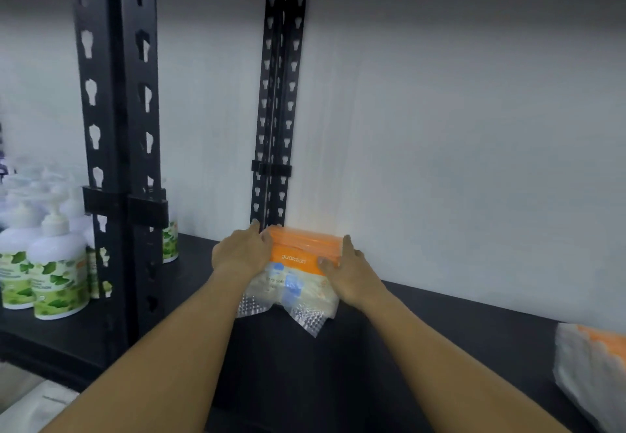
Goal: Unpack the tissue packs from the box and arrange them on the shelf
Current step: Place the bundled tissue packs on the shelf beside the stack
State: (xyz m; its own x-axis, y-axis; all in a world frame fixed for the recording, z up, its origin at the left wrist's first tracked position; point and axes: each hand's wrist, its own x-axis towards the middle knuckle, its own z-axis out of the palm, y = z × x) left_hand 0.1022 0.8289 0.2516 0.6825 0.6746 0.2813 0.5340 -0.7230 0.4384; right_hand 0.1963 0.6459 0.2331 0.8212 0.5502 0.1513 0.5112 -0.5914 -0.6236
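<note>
An orange and white tissue pack (298, 263) lies on the black shelf (423, 317), far back near the white wall and a black upright. My left hand (242, 251) holds its left end, fingers curled over the far corner. My right hand (349, 271) grips its right end, thumb on the top face and fingers over the side. A second tissue pack (592, 368) lies at the right edge of the shelf, partly cut off by the frame. The box is out of view.
Black slotted uprights (118, 127) divide this bay from the left one, where several white pump bottles with green leaf labels (54, 276) stand. A rear upright (277, 110) rises just behind the pack. The shelf above shows as a dark band along the top.
</note>
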